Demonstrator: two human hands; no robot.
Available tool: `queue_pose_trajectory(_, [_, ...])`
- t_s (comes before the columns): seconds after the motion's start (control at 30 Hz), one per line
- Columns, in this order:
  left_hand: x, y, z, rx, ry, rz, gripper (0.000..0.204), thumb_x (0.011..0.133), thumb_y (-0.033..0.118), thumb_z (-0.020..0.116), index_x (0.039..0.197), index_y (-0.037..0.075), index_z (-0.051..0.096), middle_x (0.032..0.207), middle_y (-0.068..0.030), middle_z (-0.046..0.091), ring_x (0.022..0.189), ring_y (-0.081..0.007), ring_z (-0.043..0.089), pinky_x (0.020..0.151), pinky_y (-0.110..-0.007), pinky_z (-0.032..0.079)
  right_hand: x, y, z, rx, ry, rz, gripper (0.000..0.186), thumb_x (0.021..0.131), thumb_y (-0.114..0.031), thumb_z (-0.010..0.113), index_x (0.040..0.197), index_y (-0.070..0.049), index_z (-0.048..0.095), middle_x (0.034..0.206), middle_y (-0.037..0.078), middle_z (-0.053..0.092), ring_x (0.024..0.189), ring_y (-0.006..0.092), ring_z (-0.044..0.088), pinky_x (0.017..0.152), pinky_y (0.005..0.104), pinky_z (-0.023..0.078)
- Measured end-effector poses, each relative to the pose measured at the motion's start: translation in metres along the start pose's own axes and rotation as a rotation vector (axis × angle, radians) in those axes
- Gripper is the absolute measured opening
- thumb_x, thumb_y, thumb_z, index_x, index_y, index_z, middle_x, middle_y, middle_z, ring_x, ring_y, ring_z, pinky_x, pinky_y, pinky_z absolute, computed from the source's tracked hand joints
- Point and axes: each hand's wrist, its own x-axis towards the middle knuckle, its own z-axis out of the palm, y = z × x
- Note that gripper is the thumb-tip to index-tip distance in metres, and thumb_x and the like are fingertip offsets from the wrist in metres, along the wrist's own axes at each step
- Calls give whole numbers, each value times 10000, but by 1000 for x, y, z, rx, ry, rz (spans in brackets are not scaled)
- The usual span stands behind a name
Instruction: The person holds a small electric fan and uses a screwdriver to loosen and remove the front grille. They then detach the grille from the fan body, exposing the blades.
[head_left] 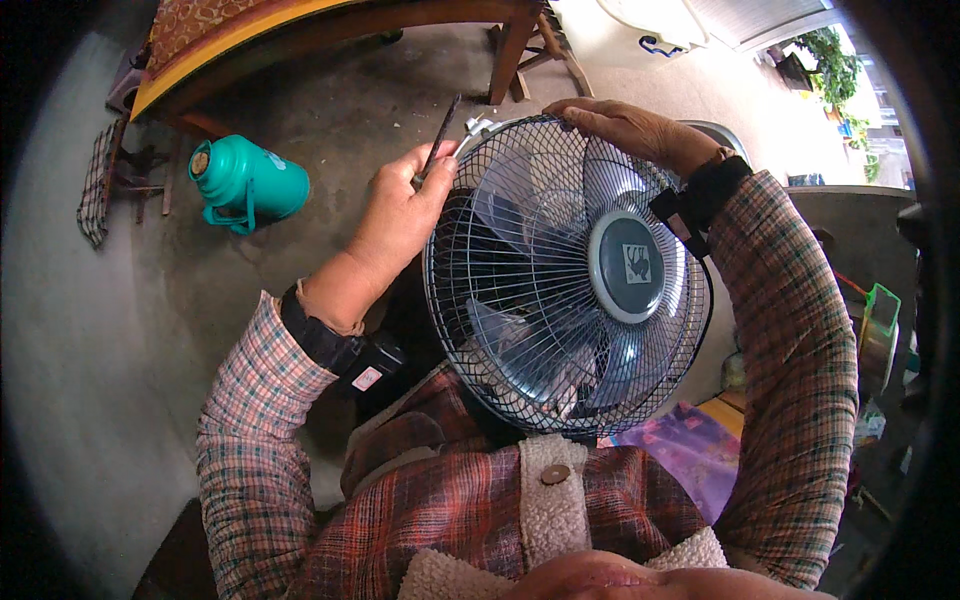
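Fan (570, 280) sits in the person's lap, grille up, tilted a little toward the chest, and every place here is told from it. Left hand (405, 205) is at the fan's upper left rim, closed round a thin dark tool (440, 135) whose tip points up and away from the grille; it looks like a screwdriver, though its end is too small to tell. Right hand (625, 125) lies flat and spread on the fan's top rim, fingers curved over the wire, holding nothing else. A small metal clip (478, 125) shows on the rim between the two hands. To work that spot well, the right hand would best press the rim steady while the left brings the tool in low along the wire, since the grille bars are close-set and a slip would run into the blades. Room is tight below the fan, where the plaid jacket (480, 500) crowds it; left of the fan the concrete floor (120, 330) is open as far as a teal flask (245, 185), and above it stand wooden table legs (510, 50).
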Motion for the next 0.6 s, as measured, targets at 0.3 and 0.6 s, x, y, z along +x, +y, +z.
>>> queue_pose_trajectory(0.3, [-9,-2,-5,-27,29,11,256,893,124,553,1056,-62,618,779,-14,623,696,-57,531,625,-216,440,2,2,3,-85,41,63,618,954,-528,288,1335,-65,438,1312,180,493,1222,303,470,1065,379,315])
queue_pose_trajectory(0.6, [-8,-3,-6,-62,18,-14,264,894,137,564,1062,-60,619,788,-2,614,704,-52,527,620,-211,435,2,3,3,-19,21,10,694,896,-624,314,1351,-112,424,1347,166,456,1204,325,468,1068,477,304])
